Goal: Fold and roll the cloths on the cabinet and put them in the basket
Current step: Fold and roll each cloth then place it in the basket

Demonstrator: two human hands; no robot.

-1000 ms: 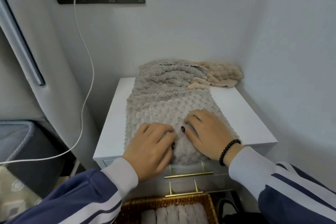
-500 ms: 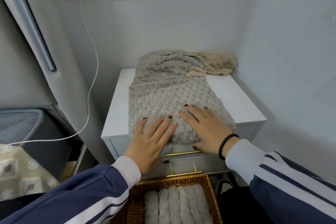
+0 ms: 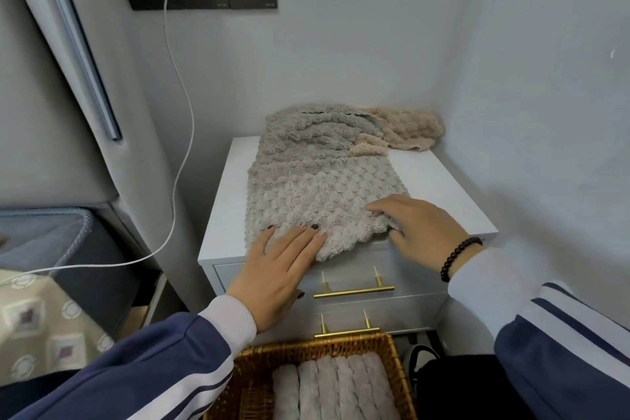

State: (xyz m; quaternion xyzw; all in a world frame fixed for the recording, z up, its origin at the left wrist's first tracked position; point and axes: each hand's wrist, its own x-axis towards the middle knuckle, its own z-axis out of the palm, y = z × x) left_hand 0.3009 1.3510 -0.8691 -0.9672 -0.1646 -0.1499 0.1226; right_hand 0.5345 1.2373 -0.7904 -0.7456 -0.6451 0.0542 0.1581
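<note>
While two hands (image 3: 344, 242) press one cloth (image 3: 317, 201), basket (image 3: 252, 382) holds five rolls (image 3: 335, 389).

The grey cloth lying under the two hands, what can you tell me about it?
The grey cloth looks like soft, plush fabric with a bubbly, scale-like texture. It lies spread along the top of the white cabinet, its near edge drooping over the front above the top drawer. The left hand rests flat on its near left corner; the right hand pinches its near right corner, bunching it. Its far end is rumpled and lies against a beige cloth.
</note>
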